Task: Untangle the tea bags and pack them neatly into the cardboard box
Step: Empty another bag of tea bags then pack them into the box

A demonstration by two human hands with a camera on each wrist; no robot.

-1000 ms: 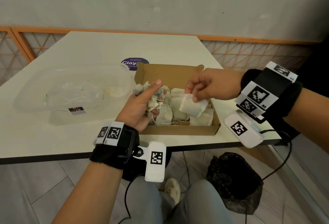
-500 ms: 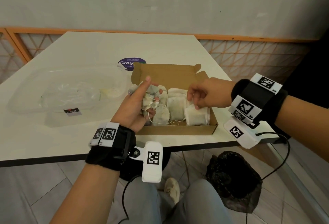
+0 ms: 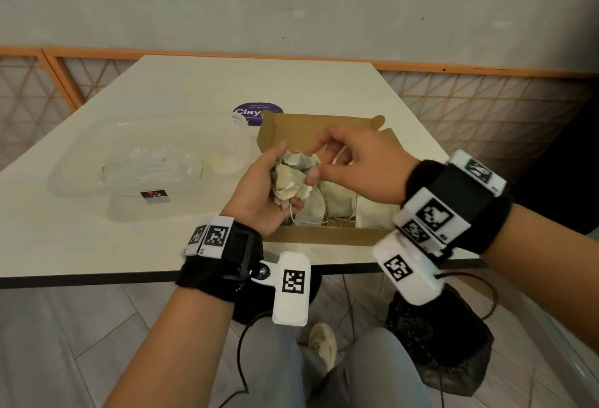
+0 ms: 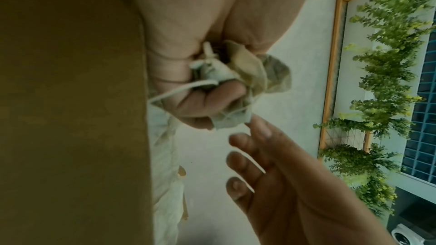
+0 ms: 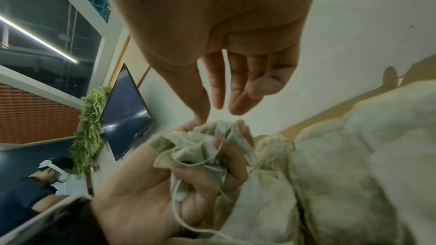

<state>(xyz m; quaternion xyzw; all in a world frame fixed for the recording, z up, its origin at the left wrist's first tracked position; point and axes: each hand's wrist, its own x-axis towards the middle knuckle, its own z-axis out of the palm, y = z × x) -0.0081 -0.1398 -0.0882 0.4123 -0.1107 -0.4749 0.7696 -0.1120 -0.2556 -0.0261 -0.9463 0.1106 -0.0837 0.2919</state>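
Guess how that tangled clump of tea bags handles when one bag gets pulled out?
Probably floppy: the clump of tea bags crumples inside the left hand. Likely light, since curled fingers alone carry it. Strings loop across bags, so neighbours may drag along.

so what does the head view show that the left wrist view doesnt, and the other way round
Only the head view shows the whole open cardboard box on the white table with tea bags lying in a row inside, plus the clear plastic container to its left.

Only the left wrist view shows leafy plants on a wall trellis, and a close look at the white string across the curled fingers.

Both show the left hand gripping a tangled clump of tea bags while the right hand, fingers extended, reaches toward it.
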